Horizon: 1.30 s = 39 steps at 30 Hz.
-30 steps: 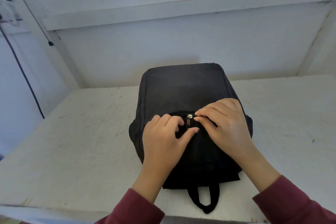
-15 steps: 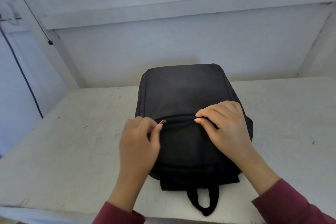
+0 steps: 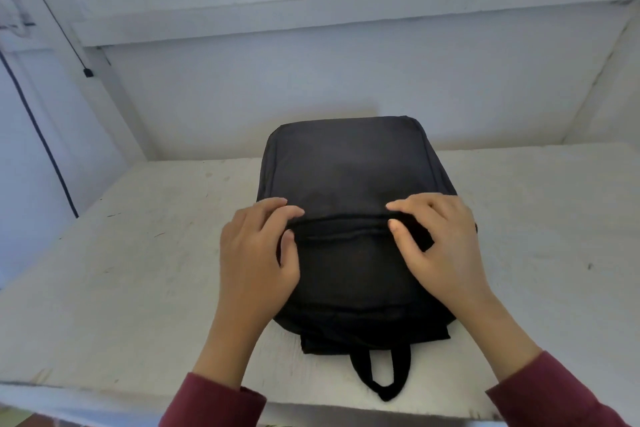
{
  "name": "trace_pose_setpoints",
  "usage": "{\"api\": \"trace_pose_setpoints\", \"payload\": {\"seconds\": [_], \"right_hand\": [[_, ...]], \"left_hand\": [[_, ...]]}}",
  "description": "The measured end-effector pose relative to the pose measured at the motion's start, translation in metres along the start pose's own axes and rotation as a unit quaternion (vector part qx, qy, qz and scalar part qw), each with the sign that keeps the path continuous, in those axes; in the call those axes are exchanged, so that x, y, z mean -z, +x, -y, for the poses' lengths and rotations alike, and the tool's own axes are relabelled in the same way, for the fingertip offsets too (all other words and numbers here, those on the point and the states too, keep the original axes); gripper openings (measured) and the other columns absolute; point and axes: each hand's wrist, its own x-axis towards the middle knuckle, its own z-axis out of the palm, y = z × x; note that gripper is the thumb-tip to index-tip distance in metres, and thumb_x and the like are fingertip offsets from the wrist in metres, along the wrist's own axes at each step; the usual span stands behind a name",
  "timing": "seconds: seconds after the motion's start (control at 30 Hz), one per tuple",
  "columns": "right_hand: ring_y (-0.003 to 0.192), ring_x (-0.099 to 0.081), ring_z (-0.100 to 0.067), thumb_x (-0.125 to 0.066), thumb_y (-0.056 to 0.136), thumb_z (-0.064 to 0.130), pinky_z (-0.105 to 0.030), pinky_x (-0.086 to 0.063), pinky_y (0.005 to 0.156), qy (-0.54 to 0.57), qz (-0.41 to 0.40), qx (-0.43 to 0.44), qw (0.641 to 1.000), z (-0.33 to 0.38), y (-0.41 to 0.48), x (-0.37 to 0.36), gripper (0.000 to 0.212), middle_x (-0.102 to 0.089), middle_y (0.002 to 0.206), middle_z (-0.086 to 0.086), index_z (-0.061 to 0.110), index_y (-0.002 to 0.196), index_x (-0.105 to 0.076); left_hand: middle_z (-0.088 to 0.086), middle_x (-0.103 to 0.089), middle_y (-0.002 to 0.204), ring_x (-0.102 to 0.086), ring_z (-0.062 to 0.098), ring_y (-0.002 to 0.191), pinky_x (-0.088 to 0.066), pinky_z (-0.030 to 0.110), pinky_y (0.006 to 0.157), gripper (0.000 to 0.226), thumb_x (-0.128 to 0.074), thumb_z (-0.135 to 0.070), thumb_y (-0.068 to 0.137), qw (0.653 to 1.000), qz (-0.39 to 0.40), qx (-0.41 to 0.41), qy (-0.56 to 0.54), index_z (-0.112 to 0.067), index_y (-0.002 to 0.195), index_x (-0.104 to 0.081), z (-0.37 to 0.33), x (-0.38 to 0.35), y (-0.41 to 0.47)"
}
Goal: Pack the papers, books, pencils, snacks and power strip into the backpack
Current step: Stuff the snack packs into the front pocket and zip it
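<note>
Far left of the black fabric backpack (image 3: pixel 349 184), a thin dark cable (image 3: pixel 41 146) runs down the pale wall, and a small black clip (image 3: pixel 88 72) hangs on a slanted line against the white post. In from there, the worn white painted bench (image 3: pixel 131 270) stretches out, scuffed and marked, and the backpack lies flat on it right in the middle, its far end toward the wall and its black loop handle (image 3: pixel 382 374) hanging toward the near edge of the bench.

At the backpack's left edge, the left hand (image 3: pixel 256 260) sits in a maroon sleeve (image 3: pixel 214 402), fingers (image 3: pixel 277 210) curled over the left end of the zipper seam (image 3: pixel 341 224), thumb pressed on the fabric just below it. It pinches the cloth there; whether a zipper pull is under those fingers, I cannot tell.

Across the seam, which runs straight over the backpack's front from one hand to the other and looks closed along the stretch between them. No papers, books or pencils show outside the backpack.

On the backpack's right side, the right hand (image 3: pixel 440 236) grasps the fabric at the seam's right end, fingertips above the line, thumb below, a fold of black cloth bunched under the palm. Its own maroon sleeve (image 3: pixel 554 395) comes up from the lower right corner.
</note>
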Motion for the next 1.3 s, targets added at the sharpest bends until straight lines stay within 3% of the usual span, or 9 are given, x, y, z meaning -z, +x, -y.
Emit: {"api": "trace_pose_setpoints", "payload": {"seconds": [0.17, 0.37, 0.47, 0.57, 0.83, 0.9, 1.0, 1.1, 1.3], "right_hand": [[0.117, -0.047, -0.016, -0.033, 0.09, 0.036, -0.017, -0.026, 0.098, 0.033, 0.021, -0.17, 0.985, -0.031, -0.009, 0.01, 0.049, -0.057, 0.126, -0.002, 0.013, 0.127, -0.055], [0.121, -0.043, -0.007, -0.031, 0.102, 0.016, -0.022, -0.029, 0.105, 0.184, 0.015, -0.343, 0.921, -0.051, -0.027, 0.018, 0.038, -0.05, 0.136, -0.002, 0.009, 0.136, -0.046], [0.116, -0.053, -0.018, -0.03, 0.101, 0.013, -0.034, -0.041, 0.102, 0.228, 0.006, -0.415, 0.881, -0.065, -0.028, 0.017, 0.035, -0.058, 0.126, -0.005, 0.01, 0.124, -0.057], [0.086, -0.058, -0.019, -0.039, 0.096, 0.01, -0.026, -0.048, 0.074, 0.267, 0.04, -0.47, 0.841, -0.072, -0.024, 0.02, 0.029, -0.066, 0.097, -0.008, 0.01, 0.093, -0.067], [0.065, -0.05, -0.013, -0.053, 0.093, 0.019, -0.019, -0.042, 0.063, 0.15, 0.083, -0.403, 0.899, -0.081, -0.031, 0.032, 0.019, -0.057, 0.068, 0.001, 0.011, 0.077, -0.062], [0.062, -0.049, -0.008, -0.055, 0.092, 0.017, -0.007, -0.037, 0.056, 0.078, 0.085, -0.354, 0.928, -0.08, -0.035, 0.036, 0.017, -0.055, 0.066, 0.004, 0.009, 0.079, -0.061], [0.06, -0.047, -0.011, -0.049, 0.094, 0.011, -0.013, -0.034, 0.052, -0.034, 0.11, -0.244, 0.963, -0.08, -0.034, 0.039, 0.016, -0.054, 0.067, -0.002, 0.006, 0.083, -0.059], [0.064, -0.045, -0.024, -0.038, 0.098, 0.014, -0.03, -0.027, 0.052, -0.135, 0.199, -0.196, 0.951, -0.081, -0.032, 0.038, 0.023, -0.051, 0.07, -0.006, 0.006, 0.079, -0.05], [0.051, -0.037, -0.013, -0.039, 0.096, 0.014, -0.024, -0.022, 0.047, -0.142, 0.309, -0.202, 0.918, -0.057, -0.033, 0.058, 0.037, -0.04, 0.056, 0.001, 0.013, 0.059, -0.033]], "left_hand": [[-0.002, -0.048, 0.139, -0.041, 0.015, 0.129, -0.029, 0.035, 0.108, 0.042, -0.043, -0.038, 0.089, 0.993, 0.079, -0.081, -0.038, -0.027, 0.129, -0.054, -0.024, -0.023, 0.0], [0.001, -0.031, 0.151, -0.028, 0.018, 0.138, -0.014, 0.038, 0.114, 0.052, -0.039, -0.04, 0.091, 0.987, 0.101, -0.101, 0.068, -0.03, 0.141, -0.036, -0.026, -0.049, -0.014], [0.003, -0.032, 0.15, -0.031, 0.02, 0.137, -0.015, 0.039, 0.113, 0.052, -0.039, -0.038, 0.091, 0.989, 0.076, -0.097, 0.087, -0.028, 0.141, -0.037, -0.027, -0.052, -0.018], [0.005, -0.034, 0.149, -0.034, 0.022, 0.135, -0.015, 0.039, 0.112, 0.051, -0.039, -0.036, 0.091, 0.989, 0.054, -0.096, 0.101, -0.026, 0.14, -0.04, -0.029, -0.056, -0.022], [0.007, -0.038, 0.147, -0.034, 0.023, 0.135, -0.014, 0.038, 0.113, 0.049, -0.038, -0.034, 0.092, 0.99, 0.035, -0.088, 0.102, -0.024, 0.139, -0.041, -0.029, -0.058, -0.032], [0.007, -0.038, 0.147, -0.034, 0.023, 0.135, -0.013, 0.037, 0.113, 0.049, -0.038, -0.034, 0.092, 0.99, 0.035, -0.087, 0.104, -0.024, 0.139, -0.041, -0.029, -0.058, -0.033], [0.007, -0.038, 0.147, -0.034, 0.023, 0.135, -0.013, 0.036, 0.113, 0.049, -0.037, -0.034, 0.092, 0.99, 0.038, -0.087, 0.104, -0.024, 0.139, -0.041, -0.029, -0.058, -0.032], [0.007, -0.038, 0.147, -0.034, 0.023, 0.135, -0.012, 0.036, 0.113, 0.049, -0.037, -0.034, 0.092, 0.99, 0.043, -0.087, 0.102, -0.024, 0.14, -0.041, -0.028, -0.058, -0.032], [0.007, -0.038, 0.146, -0.034, 0.023, 0.135, -0.013, 0.037, 0.112, 0.049, -0.037, -0.034, 0.092, 0.991, 0.044, -0.085, 0.092, -0.024, 0.139, -0.041, -0.028, -0.058, -0.033]]}}
